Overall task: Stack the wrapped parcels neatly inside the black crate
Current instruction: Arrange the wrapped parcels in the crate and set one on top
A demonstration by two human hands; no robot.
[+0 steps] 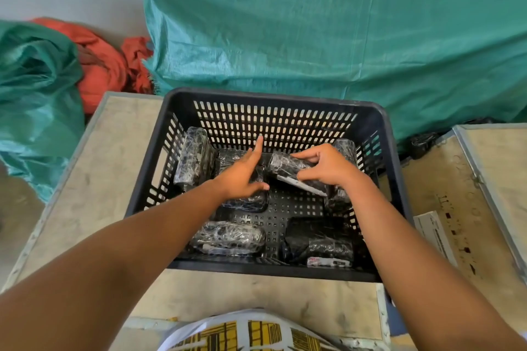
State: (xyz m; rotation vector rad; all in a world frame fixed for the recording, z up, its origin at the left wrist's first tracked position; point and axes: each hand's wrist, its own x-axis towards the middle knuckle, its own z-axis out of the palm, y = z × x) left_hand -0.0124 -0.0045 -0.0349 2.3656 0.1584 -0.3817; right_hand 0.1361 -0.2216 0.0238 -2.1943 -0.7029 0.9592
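The black slotted crate (pixel 285 100) sits on a plywood box, holding several black parcels wrapped in clear film. My right hand (pixel 326 165) is shut on one parcel (pixel 286 164) held above the crate's floor near the back. My left hand (pixel 242 172) lies flat with fingers spread on another parcel (pixel 248 202) just left of it. One parcel (pixel 194 158) stands against the left wall. Another parcel (pixel 228 238) lies at the front left, and one (pixel 319 242) at the front right. A further parcel (pixel 346 148) is partly hidden behind my right hand.
The plywood box (pixel 119 151) has metal edging. A second such box (pixel 462 194) stands to the right with a white carton (pixel 433 234) on it. Green tarpaulin (pixel 328 37) and red cloth (pixel 99 65) lie behind against the wall.
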